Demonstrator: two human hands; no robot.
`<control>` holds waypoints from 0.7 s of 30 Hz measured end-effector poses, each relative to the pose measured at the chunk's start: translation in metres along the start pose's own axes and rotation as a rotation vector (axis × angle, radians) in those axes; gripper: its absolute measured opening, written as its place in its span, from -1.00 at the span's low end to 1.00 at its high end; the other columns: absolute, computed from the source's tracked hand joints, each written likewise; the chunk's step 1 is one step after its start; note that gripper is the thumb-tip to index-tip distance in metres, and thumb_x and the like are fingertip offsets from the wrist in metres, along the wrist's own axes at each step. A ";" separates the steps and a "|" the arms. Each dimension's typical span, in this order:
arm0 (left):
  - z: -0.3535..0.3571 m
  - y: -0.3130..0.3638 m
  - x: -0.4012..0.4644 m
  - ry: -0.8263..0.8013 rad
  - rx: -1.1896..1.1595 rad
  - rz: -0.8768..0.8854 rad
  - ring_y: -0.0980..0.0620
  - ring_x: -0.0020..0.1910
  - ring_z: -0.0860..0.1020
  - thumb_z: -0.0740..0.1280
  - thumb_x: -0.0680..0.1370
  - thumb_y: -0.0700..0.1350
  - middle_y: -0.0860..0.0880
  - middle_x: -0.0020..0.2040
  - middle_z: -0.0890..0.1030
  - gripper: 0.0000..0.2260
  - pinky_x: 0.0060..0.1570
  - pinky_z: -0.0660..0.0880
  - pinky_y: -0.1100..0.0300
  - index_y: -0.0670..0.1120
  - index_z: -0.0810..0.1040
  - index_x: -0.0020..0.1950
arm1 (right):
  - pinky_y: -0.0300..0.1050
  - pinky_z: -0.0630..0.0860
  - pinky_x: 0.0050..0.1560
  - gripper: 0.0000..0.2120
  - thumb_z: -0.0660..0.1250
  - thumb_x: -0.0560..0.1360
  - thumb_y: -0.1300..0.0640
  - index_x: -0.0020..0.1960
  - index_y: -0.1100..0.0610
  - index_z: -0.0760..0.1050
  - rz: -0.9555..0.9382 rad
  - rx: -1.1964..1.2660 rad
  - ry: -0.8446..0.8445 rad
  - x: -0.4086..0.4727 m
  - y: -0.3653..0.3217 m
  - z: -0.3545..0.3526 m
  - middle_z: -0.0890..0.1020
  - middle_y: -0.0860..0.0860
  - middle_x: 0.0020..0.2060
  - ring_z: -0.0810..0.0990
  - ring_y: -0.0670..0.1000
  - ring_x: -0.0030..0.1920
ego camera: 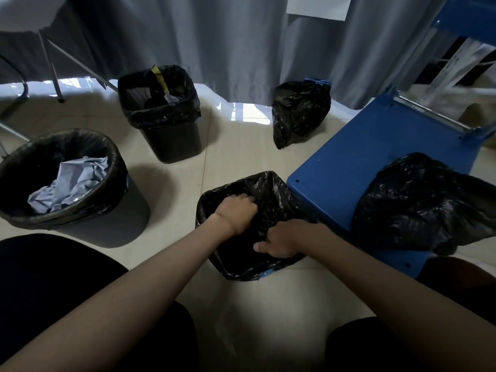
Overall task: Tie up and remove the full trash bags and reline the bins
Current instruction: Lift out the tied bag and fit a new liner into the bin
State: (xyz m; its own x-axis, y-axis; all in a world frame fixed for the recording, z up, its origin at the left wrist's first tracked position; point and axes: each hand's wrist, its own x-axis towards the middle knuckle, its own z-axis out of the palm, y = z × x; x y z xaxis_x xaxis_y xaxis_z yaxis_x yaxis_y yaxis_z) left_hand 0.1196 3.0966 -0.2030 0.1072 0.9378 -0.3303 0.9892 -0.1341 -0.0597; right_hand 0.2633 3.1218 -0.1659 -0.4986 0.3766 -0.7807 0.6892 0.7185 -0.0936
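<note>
— Where was the bag you were working on, relative to you?

— Straight ahead and below me, on the floor between my knees. It was the black liner [257, 226] in the nearest bin, just left of the blue cart [375, 167] and touching its corner. Both my hands were already in its mouth.

— Which hand was doing what?

— My left hand [237, 213] had reached further in, toward the far side of the opening, fingers curled round a bunch of the plastic. My right hand [281, 241] sat at the near right edge, nearer my body, gripping the film there with the thumb lying out flat to the left.

— So neither hand was free?

— No, both were clenched on the liner. The opening ran roughly from near-left to far-right, and my hands held it almost across from each other, so I judged the next move hinged on drawing the two gathers toward one another over the middle.

— And the other bins?

— The round bin [67, 183] with crumpled paper sat well off to my left, the square bin [163, 114] further back, both lined and not yet tied. A tied bag [299, 111] stood by the curtain, and another bag [418, 202] lay on the cart, to my right.
</note>
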 end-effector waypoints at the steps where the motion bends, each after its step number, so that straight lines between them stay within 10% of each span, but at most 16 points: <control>1: 0.002 -0.002 0.006 -0.019 -0.085 0.000 -0.12 0.27 0.50 0.28 0.58 -0.07 -0.11 0.27 0.54 -0.71 0.14 0.47 0.02 -0.10 0.53 0.28 | 0.14 0.32 0.39 -0.27 -0.08 0.57 -0.38 0.49 0.11 0.31 -0.014 0.037 -0.018 0.001 0.001 0.005 0.39 0.16 0.44 0.38 0.18 0.40; 8: 0.026 0.002 0.035 -0.387 -0.434 -0.150 -0.17 0.58 0.05 0.29 0.57 0.18 0.01 0.63 -0.13 -0.14 0.50 0.11 -0.06 0.03 -0.27 0.60 | 0.06 0.28 0.41 -0.27 -0.11 0.55 -0.42 0.49 0.01 0.33 -0.102 0.151 -0.069 -0.008 0.003 0.026 0.39 0.08 0.45 0.34 0.13 0.44; 15: -0.006 0.001 0.013 -0.288 -0.432 -0.033 -0.08 0.17 0.58 0.43 0.51 0.00 -0.09 0.17 0.64 -0.69 0.10 0.45 0.20 -0.04 0.62 0.23 | -0.07 0.53 0.16 -0.63 0.52 0.40 -0.06 0.17 -0.02 0.59 -0.177 0.200 0.090 -0.029 0.028 0.002 0.61 -0.08 0.05 0.58 -0.05 0.09; 21: -0.024 0.024 -0.045 -0.300 -0.600 0.061 0.13 -0.26 0.60 0.47 0.41 0.18 0.07 -0.31 0.66 -0.73 -0.22 0.47 0.39 -0.02 0.70 -0.15 | -0.27 0.29 -0.25 -0.84 0.50 0.41 0.15 -0.16 -0.02 0.54 -0.137 0.112 0.432 -0.030 0.037 0.015 0.54 -0.12 -0.17 0.51 -0.10 -0.10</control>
State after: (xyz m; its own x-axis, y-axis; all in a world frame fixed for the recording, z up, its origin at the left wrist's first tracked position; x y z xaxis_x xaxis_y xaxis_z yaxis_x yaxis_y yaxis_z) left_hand 0.1410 3.0592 -0.1672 0.2176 0.7928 -0.5693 0.8759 0.0986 0.4722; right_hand 0.3117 3.1278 -0.1550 -0.7457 0.5088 -0.4302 0.6426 0.7197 -0.2627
